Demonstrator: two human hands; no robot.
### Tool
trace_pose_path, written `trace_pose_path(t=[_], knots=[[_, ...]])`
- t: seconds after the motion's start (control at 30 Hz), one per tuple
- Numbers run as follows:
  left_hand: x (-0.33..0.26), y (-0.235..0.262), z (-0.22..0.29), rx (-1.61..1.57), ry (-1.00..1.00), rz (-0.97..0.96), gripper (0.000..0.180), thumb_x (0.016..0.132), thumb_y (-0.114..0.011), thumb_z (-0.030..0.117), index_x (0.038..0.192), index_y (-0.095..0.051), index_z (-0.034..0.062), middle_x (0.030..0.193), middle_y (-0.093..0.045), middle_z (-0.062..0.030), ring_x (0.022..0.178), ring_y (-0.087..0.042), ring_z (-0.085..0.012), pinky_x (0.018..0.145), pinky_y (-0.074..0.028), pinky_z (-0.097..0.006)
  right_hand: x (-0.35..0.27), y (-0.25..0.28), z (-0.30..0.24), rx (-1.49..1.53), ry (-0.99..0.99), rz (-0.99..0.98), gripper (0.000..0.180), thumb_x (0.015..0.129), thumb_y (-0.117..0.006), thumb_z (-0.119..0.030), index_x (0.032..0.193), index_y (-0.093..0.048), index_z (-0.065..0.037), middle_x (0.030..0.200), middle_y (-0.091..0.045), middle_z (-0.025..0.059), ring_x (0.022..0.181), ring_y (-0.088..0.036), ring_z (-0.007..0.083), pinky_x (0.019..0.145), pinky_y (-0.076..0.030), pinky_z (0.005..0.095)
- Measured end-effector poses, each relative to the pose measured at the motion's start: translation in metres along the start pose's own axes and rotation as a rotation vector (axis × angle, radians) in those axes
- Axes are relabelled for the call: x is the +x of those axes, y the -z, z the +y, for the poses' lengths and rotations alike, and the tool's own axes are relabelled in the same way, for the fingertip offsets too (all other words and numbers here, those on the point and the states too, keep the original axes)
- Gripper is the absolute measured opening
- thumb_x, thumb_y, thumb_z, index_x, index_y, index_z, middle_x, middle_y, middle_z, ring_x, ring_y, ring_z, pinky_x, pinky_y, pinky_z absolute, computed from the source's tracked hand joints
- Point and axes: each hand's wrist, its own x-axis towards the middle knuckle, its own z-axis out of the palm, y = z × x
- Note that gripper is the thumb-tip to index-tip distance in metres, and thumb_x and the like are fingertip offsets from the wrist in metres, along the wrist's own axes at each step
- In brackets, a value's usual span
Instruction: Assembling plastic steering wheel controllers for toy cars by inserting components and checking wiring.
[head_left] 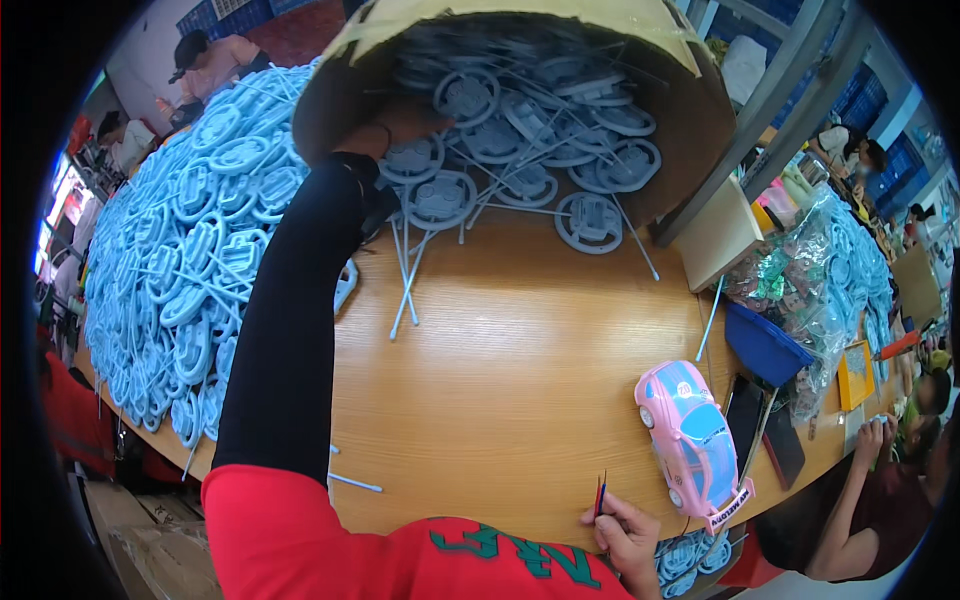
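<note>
My left arm, in a black sleeve, reaches into a tipped cardboard box (690, 130). Inside it, my left hand (405, 125) is among light-blue plastic toy steering wheels (440, 200) with thin rods; shadow and the parts hide its fingers. Low in the view, near my red shirt, my right hand (628, 530) is closed on a slim pointed thing (600, 497), red and dark, whose kind I cannot make out. A pink toy car (690, 440) with blue windows stands to the right of that hand.
A tall heap of blue steering wheels (190, 260) covers the table's left side. At right are metal posts (770, 110), a blue bin (765, 345), bagged parts (800, 270) and a yellow tray (855, 375). Another person's arms (850, 500) are at the right edge.
</note>
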Motion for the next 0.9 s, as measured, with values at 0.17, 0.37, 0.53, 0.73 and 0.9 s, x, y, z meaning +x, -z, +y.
trace_pose_path(t=[0.17,0.37,0.53,0.73,0.9], knots=[[0.000,-0.022,0.016,-0.527,0.005,-0.039,0.080,0.076,-0.064,0.061,0.129,-0.052,0.0024,0.127,-0.056,-0.0203,0.119,-0.053,-0.0329,0.102,-0.039,-0.042,0.000,0.003,-0.006,-0.040,-0.047,-0.035,0.037,0.086,-0.057,0.008,0.122,-0.058,0.002,0.092,-0.069,0.0148,0.057,-0.050,0.0065,0.050,-0.042,0.0205],[-0.027,-0.091,0.010,-0.244,-0.063,0.175,0.082,0.078,-0.061,0.062,0.135,-0.046,0.0051,0.135,-0.049,-0.0204,0.126,-0.047,-0.0331,0.106,-0.035,-0.040,0.001,0.000,-0.003,-0.016,-0.061,-0.015,0.037,0.087,-0.055,0.006,0.125,-0.056,0.001,0.092,-0.068,0.0145,0.055,-0.047,0.0056,0.049,-0.039,0.0193],[-0.080,-0.077,0.053,-0.315,-0.050,-0.053,0.085,0.080,-0.056,0.065,0.141,-0.040,0.0081,0.142,-0.041,-0.0219,0.132,-0.039,-0.0361,0.109,-0.030,-0.038,0.007,0.001,0.002,0.043,0.041,-0.044,0.039,0.088,-0.056,0.005,0.127,-0.055,-0.001,0.093,-0.067,0.0146,0.054,-0.046,0.0053,0.048,-0.038,0.0190],[-0.143,-0.063,0.139,-0.145,-0.160,-0.179,0.076,0.086,-0.050,0.060,0.139,-0.043,0.0068,0.137,-0.045,-0.0254,0.127,-0.043,-0.0387,0.104,-0.037,-0.040,0.006,0.002,0.003,0.019,0.092,-0.063,0.042,0.088,-0.054,0.005,0.129,-0.053,-0.002,0.092,-0.066,0.0168,0.052,-0.046,0.0065,0.045,-0.037,0.0189],[-0.094,-0.020,0.210,0.010,-0.383,-0.033,0.038,0.083,-0.061,0.036,0.102,-0.064,0.0026,0.108,-0.061,-0.0206,0.100,-0.059,-0.0366,0.083,-0.048,-0.044,0.003,0.007,0.003,0.128,0.045,-0.079,0.041,0.088,-0.055,0.005,0.128,-0.054,0.000,0.095,-0.067,0.0145,0.055,-0.046,0.0058,0.048,-0.038,0.0188]])
